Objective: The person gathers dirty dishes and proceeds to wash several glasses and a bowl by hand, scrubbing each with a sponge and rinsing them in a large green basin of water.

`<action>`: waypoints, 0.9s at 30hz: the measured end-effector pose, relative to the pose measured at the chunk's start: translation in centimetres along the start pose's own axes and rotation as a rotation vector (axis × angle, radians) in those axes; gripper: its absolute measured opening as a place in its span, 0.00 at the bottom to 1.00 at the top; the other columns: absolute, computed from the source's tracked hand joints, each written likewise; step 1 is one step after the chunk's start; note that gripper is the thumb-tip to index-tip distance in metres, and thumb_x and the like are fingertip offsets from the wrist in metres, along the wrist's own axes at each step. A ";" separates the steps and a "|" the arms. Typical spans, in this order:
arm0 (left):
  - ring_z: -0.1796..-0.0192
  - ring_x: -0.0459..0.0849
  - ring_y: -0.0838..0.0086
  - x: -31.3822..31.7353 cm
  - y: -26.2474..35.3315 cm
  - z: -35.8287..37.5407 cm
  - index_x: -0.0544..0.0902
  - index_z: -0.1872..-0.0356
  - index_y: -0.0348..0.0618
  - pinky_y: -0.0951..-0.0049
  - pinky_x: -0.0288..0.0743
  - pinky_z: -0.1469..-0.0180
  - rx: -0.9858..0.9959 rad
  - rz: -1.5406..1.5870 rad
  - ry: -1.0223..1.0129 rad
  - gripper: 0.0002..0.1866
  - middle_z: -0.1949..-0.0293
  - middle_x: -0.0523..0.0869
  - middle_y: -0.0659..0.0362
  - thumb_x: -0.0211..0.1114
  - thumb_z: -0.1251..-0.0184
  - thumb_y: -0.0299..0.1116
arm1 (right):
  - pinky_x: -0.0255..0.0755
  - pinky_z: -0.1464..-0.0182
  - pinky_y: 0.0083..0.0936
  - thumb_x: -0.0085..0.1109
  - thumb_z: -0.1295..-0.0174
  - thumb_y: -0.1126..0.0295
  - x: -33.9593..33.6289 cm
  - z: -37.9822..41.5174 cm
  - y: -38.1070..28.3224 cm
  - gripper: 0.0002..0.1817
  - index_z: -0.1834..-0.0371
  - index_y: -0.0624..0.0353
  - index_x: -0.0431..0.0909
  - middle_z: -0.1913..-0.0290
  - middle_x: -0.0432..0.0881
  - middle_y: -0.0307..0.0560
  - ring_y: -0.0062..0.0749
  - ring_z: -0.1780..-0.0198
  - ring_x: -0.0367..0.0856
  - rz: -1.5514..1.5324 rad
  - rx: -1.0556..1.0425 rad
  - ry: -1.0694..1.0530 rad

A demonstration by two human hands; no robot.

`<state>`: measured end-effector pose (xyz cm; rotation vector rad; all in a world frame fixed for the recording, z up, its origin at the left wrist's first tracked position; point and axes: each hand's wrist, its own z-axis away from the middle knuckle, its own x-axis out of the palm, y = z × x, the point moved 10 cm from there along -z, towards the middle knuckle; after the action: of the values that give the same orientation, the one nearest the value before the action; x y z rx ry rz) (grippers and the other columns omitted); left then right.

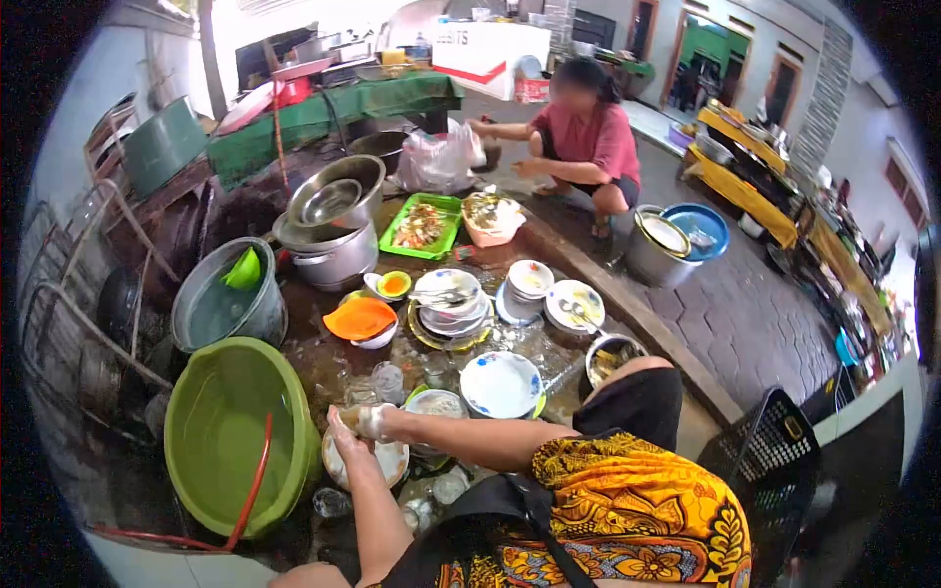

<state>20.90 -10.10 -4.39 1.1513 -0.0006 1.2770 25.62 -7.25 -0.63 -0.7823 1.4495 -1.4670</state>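
My left hand [350, 437] reaches up from the bottom, wet, over a white plate [384, 468] low to the ground. Its fingers are closed close to my other hand. My right hand [376, 422] comes across from the right, covered with white foam and meeting the left. Its fingers are curled in, and whatever lies between the hands is too small and foamy to make out. Near them are a clear glass [387, 379], a bowl of cloudy water [437, 404] and a white plate with blue marks [502, 384].
A green tub [186, 441] with a red hose [257, 480] stands left, a grey bucket [186, 312] behind it. Stacked dishes [451, 306], an orange bowl [359, 318] and a green tray [441, 247] lie ahead. Another person [595, 137] squats beyond a low curb [647, 338].
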 end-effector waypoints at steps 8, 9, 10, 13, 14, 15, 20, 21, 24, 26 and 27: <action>0.58 0.77 0.64 -0.5 -1.5 -0.4 0.74 0.57 0.45 0.62 0.72 0.56 -0.124 -0.092 0.028 0.27 0.60 0.78 0.57 0.60 0.51 0.56 | 0.67 0.60 0.23 0.49 0.42 0.66 -0.4 3.2 -1.2 0.19 0.47 0.57 0.69 0.58 0.75 0.36 0.23 0.62 0.71 -0.364 0.163 0.099; 0.58 0.77 0.64 -0.8 -1.8 -0.9 0.74 0.57 0.45 0.62 0.72 0.56 -0.123 -0.090 0.031 0.27 0.60 0.78 0.57 0.60 0.51 0.56 | 0.67 0.60 0.23 0.50 0.43 0.67 -0.5 3.4 -1.2 0.19 0.47 0.57 0.69 0.58 0.75 0.36 0.23 0.62 0.71 -0.403 0.182 0.110; 0.59 0.77 0.64 -1.4 -2.6 -1.8 0.74 0.57 0.45 0.62 0.72 0.56 -0.140 -0.035 0.043 0.27 0.60 0.78 0.57 0.60 0.51 0.56 | 0.67 0.60 0.23 0.50 0.43 0.67 -0.5 3.7 -1.1 0.19 0.47 0.57 0.69 0.58 0.75 0.35 0.23 0.62 0.71 -0.443 0.200 0.122; 0.59 0.78 0.64 -1.7 -3.0 -2.2 0.74 0.57 0.45 0.63 0.72 0.58 -0.157 0.037 0.044 0.27 0.61 0.78 0.57 0.59 0.50 0.56 | 0.67 0.59 0.24 0.52 0.44 0.67 -0.6 4.3 -0.7 0.20 0.47 0.57 0.69 0.57 0.75 0.35 0.23 0.61 0.72 -0.566 0.251 0.158; 0.60 0.78 0.64 -1.2 -2.5 -1.7 0.74 0.57 0.45 0.63 0.73 0.58 -0.161 0.009 0.045 0.26 0.61 0.78 0.57 0.59 0.49 0.56 | 0.67 0.58 0.24 0.52 0.45 0.68 -0.5 4.5 -0.5 0.20 0.47 0.57 0.70 0.57 0.75 0.34 0.24 0.61 0.72 -0.605 0.271 0.164; 0.60 0.78 0.64 -1.3 -2.1 -1.4 0.74 0.57 0.45 0.64 0.73 0.58 -0.166 -0.020 0.048 0.26 0.61 0.78 0.57 0.58 0.49 0.56 | 0.67 0.58 0.24 0.52 0.45 0.68 -0.5 4.3 1.3 0.20 0.47 0.57 0.70 0.57 0.75 0.34 0.24 0.61 0.72 -0.605 0.274 0.153; 0.60 0.79 0.65 -3.6 -4.0 -4.3 0.74 0.57 0.45 0.63 0.73 0.57 -0.154 0.106 -0.036 0.26 0.60 0.79 0.58 0.54 0.45 0.57 | 0.68 0.55 0.25 0.59 0.50 0.63 -1.9 4.4 0.8 0.23 0.50 0.59 0.69 0.60 0.75 0.43 0.28 0.60 0.72 0.307 -0.179 0.032; 0.60 0.79 0.65 -3.4 -4.4 -4.2 0.74 0.57 0.45 0.63 0.73 0.57 -0.158 0.108 -0.043 0.26 0.60 0.79 0.58 0.54 0.45 0.57 | 0.68 0.55 0.29 0.62 0.59 0.58 -2.3 5.4 -2.4 0.27 0.56 0.62 0.71 0.62 0.77 0.52 0.36 0.61 0.74 0.350 -0.476 0.218; 0.59 0.79 0.64 -2.8 -5.8 -4.0 0.73 0.55 0.44 0.62 0.73 0.56 -0.220 0.035 -0.150 0.28 0.58 0.79 0.58 0.54 0.45 0.58 | 0.69 0.59 0.31 0.63 0.61 0.59 -3.6 4.5 2.5 0.25 0.61 0.63 0.72 0.65 0.77 0.52 0.37 0.64 0.75 0.222 0.059 0.257; 0.57 0.79 0.61 -2.4 -5.8 -3.8 0.73 0.52 0.43 0.59 0.73 0.56 -0.261 0.019 -0.270 0.26 0.56 0.79 0.55 0.55 0.43 0.53 | 0.70 0.61 0.29 0.65 0.63 0.59 -6.2 4.8 3.2 0.24 0.64 0.62 0.73 0.65 0.78 0.51 0.34 0.63 0.75 -0.033 0.106 0.451; 0.56 0.79 0.60 -1.9 -5.7 -3.5 0.72 0.51 0.42 0.57 0.74 0.56 -0.279 0.010 -0.328 0.25 0.55 0.79 0.53 0.56 0.42 0.51 | 0.71 0.62 0.26 0.68 0.65 0.60 -6.2 3.9 2.8 0.24 0.64 0.60 0.74 0.65 0.78 0.47 0.28 0.64 0.75 -0.025 0.135 0.301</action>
<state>22.35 -8.34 -10.92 1.1047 -0.4158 1.0458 32.05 -2.97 -1.97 -0.5138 1.5440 -1.7388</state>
